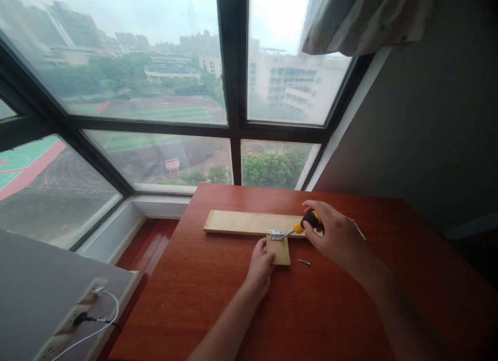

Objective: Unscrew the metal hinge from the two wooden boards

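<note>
My left hand [261,265] is closed on the left edge of a small wooden board [280,253]. A silver hinge [276,235] joins or overlaps that board and a long pale plank [243,222] lying behind it. In my right hand [337,230] is a yellow and black screwdriver [307,222], its fingers wrapped round the handle. The shaft slants down to the left, and its tip meets the right side of the hinge; any screw under it is too small to make out. A short grey metal bit [304,262] lies right of the small board.
Everything lies on a reddish-brown wooden table [187,309]. Large windows with dark frames [233,91] stand beyond its far edge. A curtain [365,18] hangs at upper right. On the lower left, sockets [75,317] hold plugs and a white cable [111,319].
</note>
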The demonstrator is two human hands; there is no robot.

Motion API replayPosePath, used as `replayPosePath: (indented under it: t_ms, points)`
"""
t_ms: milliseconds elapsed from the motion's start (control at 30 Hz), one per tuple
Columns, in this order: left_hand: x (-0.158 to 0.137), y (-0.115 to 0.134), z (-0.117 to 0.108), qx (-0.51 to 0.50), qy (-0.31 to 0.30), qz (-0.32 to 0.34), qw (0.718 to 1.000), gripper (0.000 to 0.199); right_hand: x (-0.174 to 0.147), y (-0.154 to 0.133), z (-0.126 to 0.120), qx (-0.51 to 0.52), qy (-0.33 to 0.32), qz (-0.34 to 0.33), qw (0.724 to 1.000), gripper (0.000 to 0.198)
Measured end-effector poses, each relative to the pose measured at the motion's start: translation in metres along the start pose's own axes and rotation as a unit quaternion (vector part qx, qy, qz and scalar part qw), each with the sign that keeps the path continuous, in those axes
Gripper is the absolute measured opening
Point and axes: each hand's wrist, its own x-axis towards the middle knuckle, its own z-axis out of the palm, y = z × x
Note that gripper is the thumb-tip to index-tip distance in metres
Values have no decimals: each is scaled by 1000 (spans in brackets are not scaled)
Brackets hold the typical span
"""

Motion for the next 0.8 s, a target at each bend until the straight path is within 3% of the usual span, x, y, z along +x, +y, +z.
replayPosePath:
  t_ms: [167, 433, 600, 800]
  points:
    - [0, 0, 0, -3, 1, 1, 1000, 50, -2, -3, -2, 8, -20, -19, 1000, 33]
    - [1, 0, 0, -6, -5, -3, 1000, 48, -1, 1, 2, 41, -24, -32, 998, 17]
    - [0, 0, 0, -9, 3, -6, 1000, 49, -4, -3, -1, 28, -25, -56, 998, 32]
    - [0, 2, 1, -16, 7, -15, 1000, 49, -5, -2, 0, -42, -36, -14, 998, 29]
